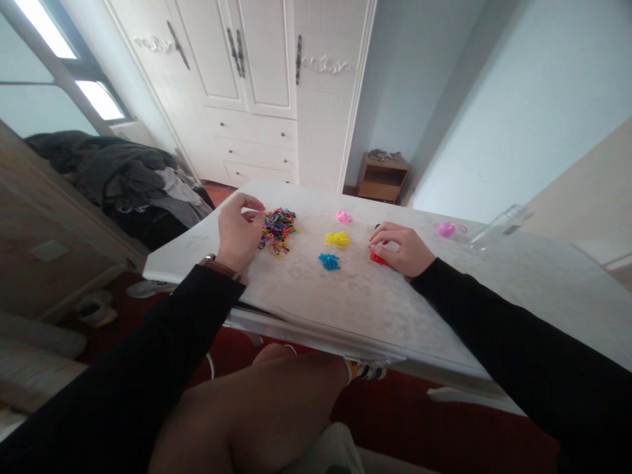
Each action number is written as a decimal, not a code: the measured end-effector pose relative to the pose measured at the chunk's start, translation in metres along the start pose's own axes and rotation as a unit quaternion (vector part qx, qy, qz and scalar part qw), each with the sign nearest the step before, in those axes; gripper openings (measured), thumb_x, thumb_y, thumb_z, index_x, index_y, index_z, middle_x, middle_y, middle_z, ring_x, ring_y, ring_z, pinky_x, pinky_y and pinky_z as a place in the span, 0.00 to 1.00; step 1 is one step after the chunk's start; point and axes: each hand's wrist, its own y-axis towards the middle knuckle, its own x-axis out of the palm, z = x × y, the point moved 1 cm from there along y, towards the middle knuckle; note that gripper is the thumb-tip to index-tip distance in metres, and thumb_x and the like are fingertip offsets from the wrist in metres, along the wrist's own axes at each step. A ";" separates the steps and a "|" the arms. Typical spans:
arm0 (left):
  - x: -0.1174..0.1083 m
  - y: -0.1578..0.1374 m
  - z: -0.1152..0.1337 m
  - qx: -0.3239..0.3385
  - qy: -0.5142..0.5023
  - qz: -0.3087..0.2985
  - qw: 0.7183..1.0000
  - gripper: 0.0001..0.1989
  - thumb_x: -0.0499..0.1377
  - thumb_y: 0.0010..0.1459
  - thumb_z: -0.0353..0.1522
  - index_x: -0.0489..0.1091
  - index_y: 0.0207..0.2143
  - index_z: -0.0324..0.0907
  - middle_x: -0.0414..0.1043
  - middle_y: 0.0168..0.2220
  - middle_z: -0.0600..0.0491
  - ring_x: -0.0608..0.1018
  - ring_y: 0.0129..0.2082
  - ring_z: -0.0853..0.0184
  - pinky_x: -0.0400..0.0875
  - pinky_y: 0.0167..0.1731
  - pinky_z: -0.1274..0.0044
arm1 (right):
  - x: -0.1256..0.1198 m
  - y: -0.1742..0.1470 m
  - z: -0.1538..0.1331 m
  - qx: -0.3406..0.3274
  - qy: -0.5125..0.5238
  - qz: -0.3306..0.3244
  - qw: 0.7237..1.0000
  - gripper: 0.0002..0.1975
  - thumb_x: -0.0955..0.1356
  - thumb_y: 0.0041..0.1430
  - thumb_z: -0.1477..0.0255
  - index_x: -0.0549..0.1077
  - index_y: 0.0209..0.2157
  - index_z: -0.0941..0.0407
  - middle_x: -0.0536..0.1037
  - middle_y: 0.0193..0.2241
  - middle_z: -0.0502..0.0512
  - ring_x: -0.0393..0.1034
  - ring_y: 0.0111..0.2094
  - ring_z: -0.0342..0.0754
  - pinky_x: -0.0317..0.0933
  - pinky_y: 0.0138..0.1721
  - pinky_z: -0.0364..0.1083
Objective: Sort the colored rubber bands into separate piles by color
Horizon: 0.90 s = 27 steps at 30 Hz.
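A mixed pile of small, many-coloured rubber bands [279,227] lies on the white table [316,296]. At its left edge is my left hand [239,232], fingertips brought close together in a pinch; anything between them is too small to make out. My right hand [405,249] hovers over a small red pile [378,259], partly covering it. Its thumb and fingers are also pinched, and what they hold is hidden. A bit of something black shows just behind those fingers. Between my hands lie separate pink [343,216], yellow [338,239] and blue [329,261] piles of bands.
To the right on the table are a pink object with a loop [447,229] and a clear plastic container [498,230] lying down. A white wardrobe [257,85] stands beyond. Dark clothes [123,174] are heaped at left, and a small wooden cabinet [382,178] stands behind.
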 end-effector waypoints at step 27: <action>0.004 -0.001 0.001 0.006 -0.001 -0.006 1.000 0.08 0.64 0.51 0.22 0.70 0.30 0.41 0.76 0.33 0.54 0.81 0.34 0.68 0.80 0.37 0.77 | 0.001 -0.001 0.002 -0.006 0.004 -0.005 1.000 0.05 0.71 0.58 0.73 0.81 0.30 0.54 0.82 0.34 0.56 0.77 0.34 0.49 0.72 0.34 0.47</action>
